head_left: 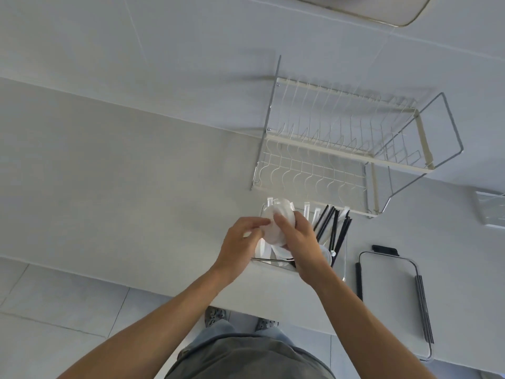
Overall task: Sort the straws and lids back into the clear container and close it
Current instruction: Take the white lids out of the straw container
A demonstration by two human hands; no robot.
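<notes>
A stack of lids (276,228) is gripped by both hands, left (240,247) and right (297,239), above the clear container (343,258); black straws (338,231) lie at 3 o'clock.

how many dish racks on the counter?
1. A white wire dish rack stands at the back of the counter, against the wall, just behind the clear container of straws that both hands work over. Nothing is visible in the rack.

Person, head-cam view: both forearms bare, no sleeves in frame. Left hand (240,247) and right hand (297,242) bare, no gloves. Grey-olive top (246,356) at bottom edge, faded blue jeans (218,328) below it, grey perforated clog-type shoes (216,314).
</notes>
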